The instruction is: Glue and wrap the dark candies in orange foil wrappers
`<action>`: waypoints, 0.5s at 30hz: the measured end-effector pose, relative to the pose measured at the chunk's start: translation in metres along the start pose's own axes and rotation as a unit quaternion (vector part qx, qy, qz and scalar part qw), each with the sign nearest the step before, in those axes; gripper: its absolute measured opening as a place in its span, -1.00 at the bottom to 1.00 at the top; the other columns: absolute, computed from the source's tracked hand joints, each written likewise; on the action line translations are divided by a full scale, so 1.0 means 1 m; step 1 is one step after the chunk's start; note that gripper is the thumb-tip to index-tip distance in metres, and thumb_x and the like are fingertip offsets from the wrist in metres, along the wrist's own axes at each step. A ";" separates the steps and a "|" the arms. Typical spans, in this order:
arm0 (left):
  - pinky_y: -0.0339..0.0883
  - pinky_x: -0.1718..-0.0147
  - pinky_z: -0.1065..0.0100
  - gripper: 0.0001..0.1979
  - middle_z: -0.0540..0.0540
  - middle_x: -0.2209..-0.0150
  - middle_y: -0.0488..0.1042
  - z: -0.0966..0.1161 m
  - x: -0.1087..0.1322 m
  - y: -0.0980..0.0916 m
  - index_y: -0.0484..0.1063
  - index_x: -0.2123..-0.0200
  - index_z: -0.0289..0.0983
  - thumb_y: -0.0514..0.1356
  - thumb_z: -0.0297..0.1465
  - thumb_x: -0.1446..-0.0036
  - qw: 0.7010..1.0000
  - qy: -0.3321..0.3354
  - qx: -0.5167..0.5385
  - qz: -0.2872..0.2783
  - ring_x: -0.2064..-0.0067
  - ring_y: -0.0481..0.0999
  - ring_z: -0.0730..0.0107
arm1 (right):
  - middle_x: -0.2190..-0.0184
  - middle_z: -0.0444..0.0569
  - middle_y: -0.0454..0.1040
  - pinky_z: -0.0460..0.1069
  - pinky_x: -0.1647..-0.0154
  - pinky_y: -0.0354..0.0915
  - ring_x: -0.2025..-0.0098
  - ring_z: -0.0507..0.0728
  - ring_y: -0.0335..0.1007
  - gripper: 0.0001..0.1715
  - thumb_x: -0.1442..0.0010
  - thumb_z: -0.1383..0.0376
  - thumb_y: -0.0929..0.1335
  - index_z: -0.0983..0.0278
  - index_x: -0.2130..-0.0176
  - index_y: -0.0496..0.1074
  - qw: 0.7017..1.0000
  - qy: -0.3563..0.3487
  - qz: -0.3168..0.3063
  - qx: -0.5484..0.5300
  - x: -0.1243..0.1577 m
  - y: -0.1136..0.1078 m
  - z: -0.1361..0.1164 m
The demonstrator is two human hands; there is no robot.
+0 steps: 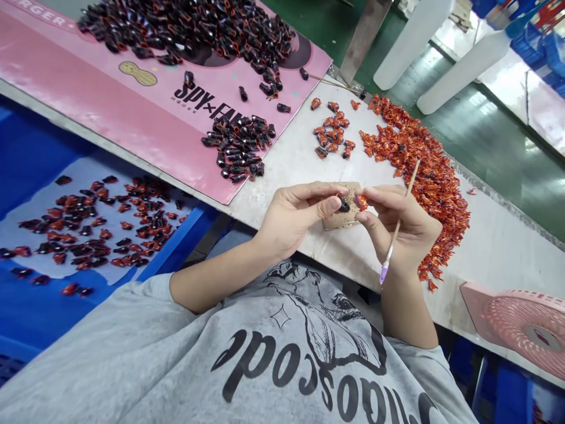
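My left hand (293,215) pinches a small glossy black plastic piece (344,205) between thumb and fingertips. Close beside it, my right hand (408,227) grips a small orange piece (362,202) with thumb and forefinger. A thin wooden stick with a purple tip (413,178) is also tucked in the right hand, slanting across the fingers with the purple end down. The two small pieces are near each other but look apart. Under the fingertips lies a tan speckled block (338,222) on the white tabletop.
A large heap of orange pieces (435,182) curves along the table's right. Black pieces (207,29) cover a pink mat (150,118), with a smaller black pile (242,144) nearer. Orange-and-black pieces (83,224) lie in a blue tray (176,244) at left. A pink fan (529,324) stands right.
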State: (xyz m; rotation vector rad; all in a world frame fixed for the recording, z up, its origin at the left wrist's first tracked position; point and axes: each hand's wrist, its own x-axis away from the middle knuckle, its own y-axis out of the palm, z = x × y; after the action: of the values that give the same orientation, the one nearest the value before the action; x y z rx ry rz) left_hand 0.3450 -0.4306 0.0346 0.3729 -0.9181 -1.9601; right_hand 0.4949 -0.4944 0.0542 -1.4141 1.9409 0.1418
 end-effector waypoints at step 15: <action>0.48 0.38 0.41 -0.82 -0.05 0.37 0.63 -0.011 -0.001 -0.001 0.65 0.37 -0.21 0.44 -0.23 -0.04 0.955 0.234 -0.182 -0.013 0.34 0.60 0.44 | 0.31 -0.06 0.59 -0.07 0.34 0.51 0.31 0.06 0.56 -0.72 -0.12 0.48 0.52 0.24 0.17 0.50 0.974 -0.129 0.008 0.184 0.002 0.013 -0.012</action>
State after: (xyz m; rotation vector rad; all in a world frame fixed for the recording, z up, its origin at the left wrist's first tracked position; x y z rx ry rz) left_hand 0.3512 -0.4341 0.0264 0.5993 -0.2439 -1.8964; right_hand 0.4774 -0.4963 0.0579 -1.0771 1.6622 -0.0267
